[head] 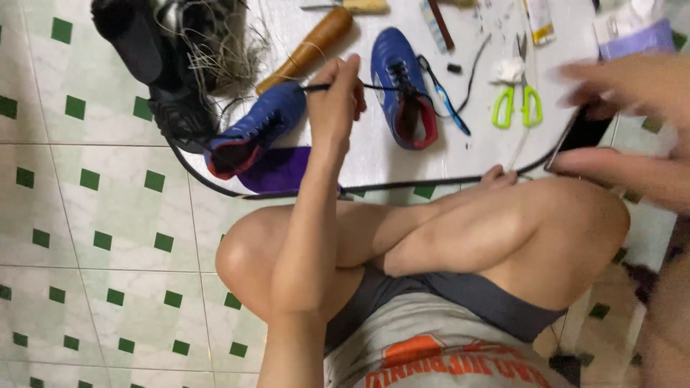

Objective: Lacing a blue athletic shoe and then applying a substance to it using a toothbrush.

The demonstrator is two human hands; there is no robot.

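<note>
On the low white table [374, 154], close to its dark curved front edge, two blue shoes: one blue shoe [253, 129] lying on its side at the left, partly on a purple cloth [279, 169], toe pointing up-right; other blue shoe [402, 86] upright near the middle, opening toward the edge; between them a free strip of white top, filled by the left hand [336, 97]; left of the table only tiled floor [93, 237] with green squares, much open room there; behind the left shoe a black shoe [162, 68] with loose pale threads, and a brown wooden handle [305, 49] lying slanted, touching nothing of the hand; right of the middle shoe a blue toothbrush [444, 97], then green scissors [517, 100], well apart from the left hand.

Left hand raised over the table, fingers closed tight, pinching a thin black tool [320, 88] with a dark thread running toward the middle shoe; tool tip just beside the left shoe's toe, touching or not cannot be told.

Right hand [625, 129] blurred at the right edge, fingers stretched long, half open around a flat black phone [582, 133] that hangs over the table edge; firm grip or only touch cannot be told.

Bare knees folded just below the table edge, little room there.
</note>
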